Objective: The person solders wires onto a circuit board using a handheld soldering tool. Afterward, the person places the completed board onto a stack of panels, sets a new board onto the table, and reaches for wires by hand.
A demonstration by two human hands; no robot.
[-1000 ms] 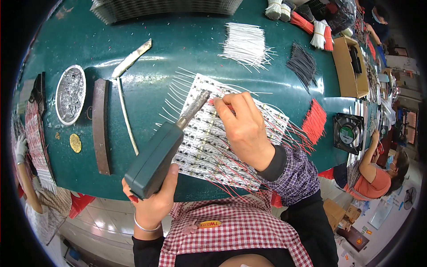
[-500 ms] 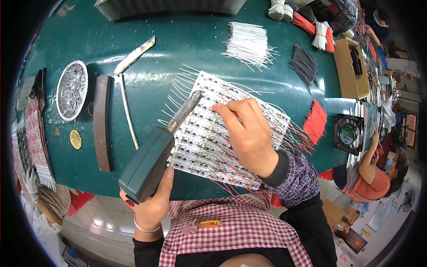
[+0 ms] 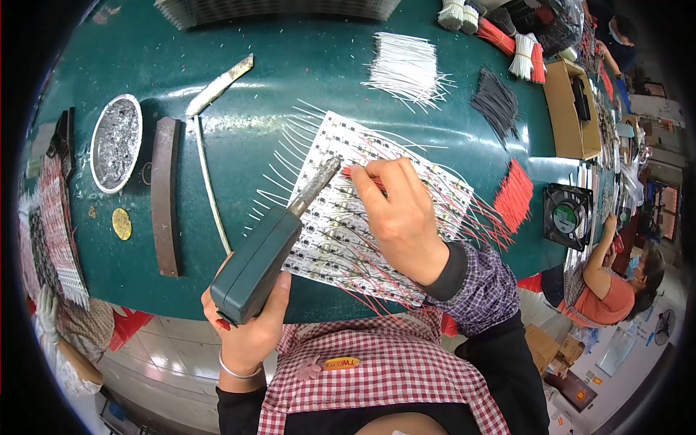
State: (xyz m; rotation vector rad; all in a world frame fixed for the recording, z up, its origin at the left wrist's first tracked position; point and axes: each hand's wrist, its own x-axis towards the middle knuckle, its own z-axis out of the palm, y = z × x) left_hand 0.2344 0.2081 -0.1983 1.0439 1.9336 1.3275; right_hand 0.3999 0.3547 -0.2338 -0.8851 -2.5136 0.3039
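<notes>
Where the hands (image 3: 255,333) (image 3: 400,219) close, left grips a boxy green soldering iron (image 3: 259,257), right pinches red wire (image 3: 346,172).

A glossy green table (image 3: 304,65) stands above tiled floor (image 3: 161,345) — pale wall (image 3: 641,364) at right.

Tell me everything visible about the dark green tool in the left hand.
The dark green tool has a boxy, plastic-looking body and a greyish, metal-looking shaft, blotchy toward its end. The left hand grips the body's near end, partly hiding it. The tool slants away and to the right, its tip over the white circuit sheet, close to the right hand. Whether the tip touches the sheet is unclear.
</notes>
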